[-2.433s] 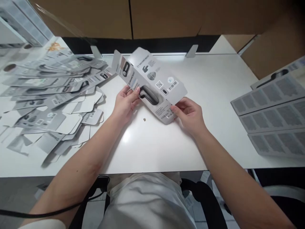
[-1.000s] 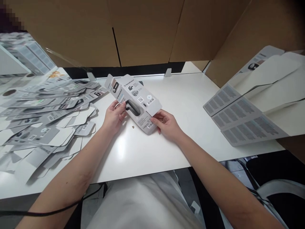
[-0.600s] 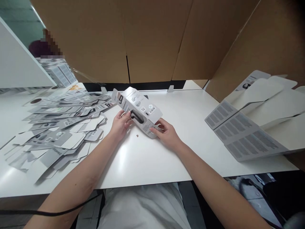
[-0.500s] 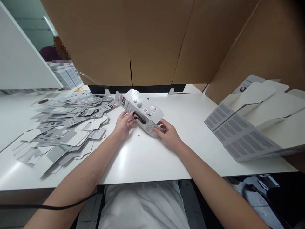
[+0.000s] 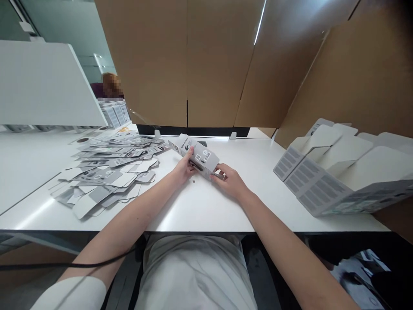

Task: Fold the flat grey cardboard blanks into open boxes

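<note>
Over the white table (image 5: 206,211), forearms (image 5: 153,200) converge, left hand (image 5: 184,168) and right hand (image 5: 231,181) both gripping one tilted grey carton (image 5: 204,156).

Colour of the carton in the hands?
Carton: mostly light grey, dark print; best in head view.

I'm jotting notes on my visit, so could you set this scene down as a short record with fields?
Left hand: holds the carton, thumb on top
Right hand: holds the carton's near end
Table: white
On the left: pile of flat packaging
On the right: boxes, flaps up
Behind: cardboard wall
</note>
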Motion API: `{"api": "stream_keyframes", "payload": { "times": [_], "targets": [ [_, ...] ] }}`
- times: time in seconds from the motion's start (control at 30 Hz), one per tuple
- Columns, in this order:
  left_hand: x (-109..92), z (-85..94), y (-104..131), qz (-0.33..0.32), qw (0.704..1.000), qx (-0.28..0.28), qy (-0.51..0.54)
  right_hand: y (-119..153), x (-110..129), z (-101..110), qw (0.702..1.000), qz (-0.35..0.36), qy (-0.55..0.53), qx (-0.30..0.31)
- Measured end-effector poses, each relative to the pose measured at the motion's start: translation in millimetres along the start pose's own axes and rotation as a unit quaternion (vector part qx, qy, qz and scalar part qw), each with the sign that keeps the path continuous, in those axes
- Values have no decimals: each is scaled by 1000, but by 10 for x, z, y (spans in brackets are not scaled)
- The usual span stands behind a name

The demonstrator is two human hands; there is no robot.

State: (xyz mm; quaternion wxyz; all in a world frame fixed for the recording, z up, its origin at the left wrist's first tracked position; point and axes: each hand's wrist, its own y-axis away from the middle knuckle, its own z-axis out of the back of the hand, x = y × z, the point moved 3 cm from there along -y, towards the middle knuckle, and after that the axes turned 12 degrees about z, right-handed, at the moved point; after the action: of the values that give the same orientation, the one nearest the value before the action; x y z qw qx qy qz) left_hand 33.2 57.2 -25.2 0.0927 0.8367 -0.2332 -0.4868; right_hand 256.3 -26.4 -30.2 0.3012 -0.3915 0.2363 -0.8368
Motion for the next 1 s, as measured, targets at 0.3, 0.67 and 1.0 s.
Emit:
{"api": "stream_keyframes", "payload": {
  "times": [0.3,0.67,1.0],
  "targets": [
    [77,-63,10,-32,996,-46,68,-22,47,-48,999,48,16,9],
    [-54,-9,312,-53,995,-1,88,-47,35,-75,978,-52,-201,-10],
    [201,-272,398,-38,999,22,-4,-48,71,-5,998,-8,-52,-35]
  ]
}}
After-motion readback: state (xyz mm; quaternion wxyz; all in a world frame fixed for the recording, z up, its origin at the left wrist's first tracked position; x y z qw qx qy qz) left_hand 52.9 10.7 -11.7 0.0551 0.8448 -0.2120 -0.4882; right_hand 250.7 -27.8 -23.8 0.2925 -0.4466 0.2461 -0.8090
